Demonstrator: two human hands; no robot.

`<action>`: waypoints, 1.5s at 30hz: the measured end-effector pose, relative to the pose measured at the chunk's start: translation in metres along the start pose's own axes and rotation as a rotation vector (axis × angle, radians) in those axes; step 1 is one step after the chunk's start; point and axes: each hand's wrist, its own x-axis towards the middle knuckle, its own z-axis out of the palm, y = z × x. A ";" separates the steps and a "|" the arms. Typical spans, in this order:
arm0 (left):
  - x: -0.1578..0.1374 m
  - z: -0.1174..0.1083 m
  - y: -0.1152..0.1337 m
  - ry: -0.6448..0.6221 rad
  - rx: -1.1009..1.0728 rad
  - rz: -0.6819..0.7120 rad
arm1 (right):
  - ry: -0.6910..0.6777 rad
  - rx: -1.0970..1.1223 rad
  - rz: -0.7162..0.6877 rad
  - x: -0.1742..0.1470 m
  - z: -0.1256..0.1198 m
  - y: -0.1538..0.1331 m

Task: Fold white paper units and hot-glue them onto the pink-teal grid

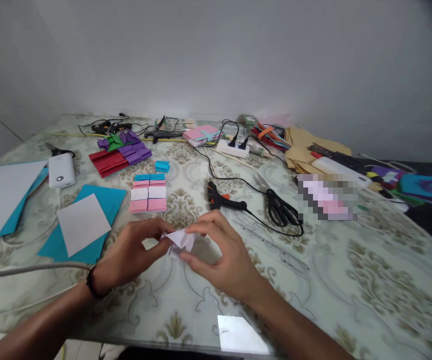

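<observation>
Between my two hands is a small folded piece of white paper [181,240], held just above the patterned tablecloth. My left hand [135,247] pinches its left edge between thumb and fingers. On the other side, my right hand [219,250] grips the paper with thumb below and fingertips above. Beyond my hands lies a stack of folded pink, white and blue papers [148,197] with a dark line across its middle. A black glue gun [223,197] rests to the right of that stack. Black-handled scissors [279,205] lie farther right.
A white square sheet [83,225] lies on blue paper [114,197] at left, near a white power bank [61,171]. A clear ruler [276,249] is right of my hands. Red folded paper [106,162] and a power strip [233,148] sit farther back; cables cross the table.
</observation>
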 end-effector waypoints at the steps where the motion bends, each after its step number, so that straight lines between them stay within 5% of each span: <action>1: 0.000 0.000 0.000 -0.004 -0.004 0.001 | -0.021 -0.009 -0.012 0.000 0.001 0.001; 15: -0.003 0.005 0.002 -0.128 0.028 0.108 | -0.105 0.053 0.029 0.004 0.005 0.000; 40: -0.008 0.022 -0.009 0.054 0.159 0.207 | -0.187 0.043 0.257 -0.002 0.011 0.003; 45: -0.008 0.027 -0.004 0.051 0.196 0.270 | -0.195 -0.007 0.213 -0.003 0.013 0.003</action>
